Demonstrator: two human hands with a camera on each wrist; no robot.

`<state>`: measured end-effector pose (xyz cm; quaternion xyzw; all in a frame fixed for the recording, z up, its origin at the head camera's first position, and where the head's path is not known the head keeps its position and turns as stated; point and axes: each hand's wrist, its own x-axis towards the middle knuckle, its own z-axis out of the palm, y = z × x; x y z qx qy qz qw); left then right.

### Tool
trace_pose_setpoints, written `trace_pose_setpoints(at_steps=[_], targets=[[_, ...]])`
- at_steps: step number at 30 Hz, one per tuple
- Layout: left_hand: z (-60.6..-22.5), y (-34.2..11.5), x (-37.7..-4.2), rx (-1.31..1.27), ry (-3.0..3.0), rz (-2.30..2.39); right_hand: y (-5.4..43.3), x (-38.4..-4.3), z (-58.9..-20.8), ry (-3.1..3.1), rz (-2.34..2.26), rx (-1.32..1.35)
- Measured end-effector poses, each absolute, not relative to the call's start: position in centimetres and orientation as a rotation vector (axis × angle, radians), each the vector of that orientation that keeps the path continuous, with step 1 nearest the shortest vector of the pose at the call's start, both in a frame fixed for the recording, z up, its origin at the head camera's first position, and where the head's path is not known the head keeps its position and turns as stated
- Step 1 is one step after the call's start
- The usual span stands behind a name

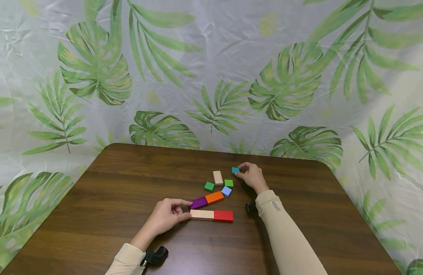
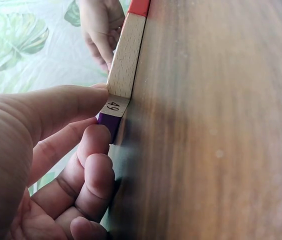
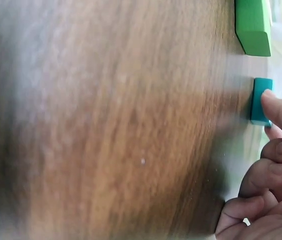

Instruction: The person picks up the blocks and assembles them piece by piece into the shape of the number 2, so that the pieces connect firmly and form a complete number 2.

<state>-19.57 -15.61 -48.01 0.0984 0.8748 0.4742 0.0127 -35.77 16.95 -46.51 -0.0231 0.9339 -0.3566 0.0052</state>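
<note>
My left hand (image 1: 164, 215) is at the left ends of two block rows, its thumb at the plain wooden block (image 1: 202, 215) and its index finger at the purple block (image 1: 198, 203). In the left wrist view the wooden block's end (image 2: 113, 106) bears the digits 49, and the other fingers curl near the purple block (image 2: 110, 123). A red block (image 1: 223, 216) abuts the wooden one; an orange block (image 1: 214, 198) abuts the purple one. Farther back, my right hand (image 1: 252, 176) pinches a small teal block (image 1: 235, 170) between thumb and fingers, at the tabletop.
Between the hands lie a plain upright-turned wooden block (image 1: 217, 178), a dark green block (image 1: 209, 186), a light green block (image 1: 229, 183) and a light blue block (image 1: 226, 191). The brown table (image 1: 128, 179) ends at a leaf-patterned curtain (image 1: 211, 76) behind.
</note>
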Motion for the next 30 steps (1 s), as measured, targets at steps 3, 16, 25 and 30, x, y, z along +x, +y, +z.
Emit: trace_pose_setpoints(at_steps=[3, 16, 25, 30], targets=[[-48.01, -15.63, -19.61, 0.310, 2.727, 1.480, 17.03, -35.89, -46.38, 2.907, -1.100, -0.109], [-48.08, -15.64, -19.43, 0.319, 2.723, 1.478, 16.76, -36.00, -46.50, 2.830, -1.065, -0.233], [-48.05, -15.60, -19.53, 0.318, 2.728, 1.482, 16.64, -35.97, -46.31, 2.795, -1.090, -0.324], [-48.00, -15.59, -19.57, 0.317, 2.728, 1.481, 16.65, -35.92, -46.12, 2.772, -1.083, -0.352]])
